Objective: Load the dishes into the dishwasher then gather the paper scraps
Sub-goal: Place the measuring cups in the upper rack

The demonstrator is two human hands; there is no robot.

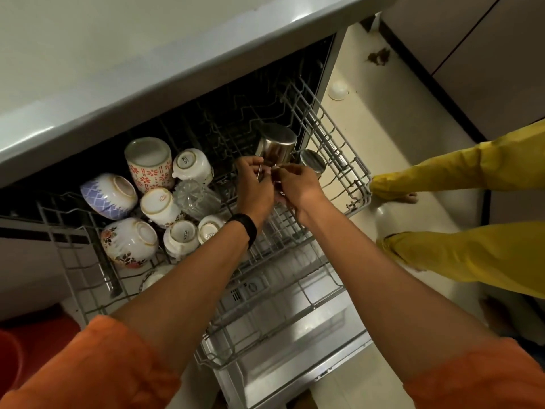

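The dishwasher's upper rack (339, 149) is pulled out under the counter. Its left side holds upside-down crockery: a red-flowered mug (150, 163), a purple-patterned bowl (109, 196), a floral bowl (129, 242), several white cups (191, 166) and a clear glass (196, 197). Two steel tumblers (275, 146) stand inverted at the rack's back right. My left hand (255, 187) and my right hand (298, 187) meet over the rack's middle. Both pinch a small shiny metal item (277, 187) between them, which the fingers mostly hide.
The open dishwasher door (295, 349) lies below the rack. A person in yellow trousers (472, 172) stands barefoot on the floor at the right. There is a red bucket (11, 358) at lower left, and a white round object (337, 90) and a brown patch (379, 57) on the far floor.
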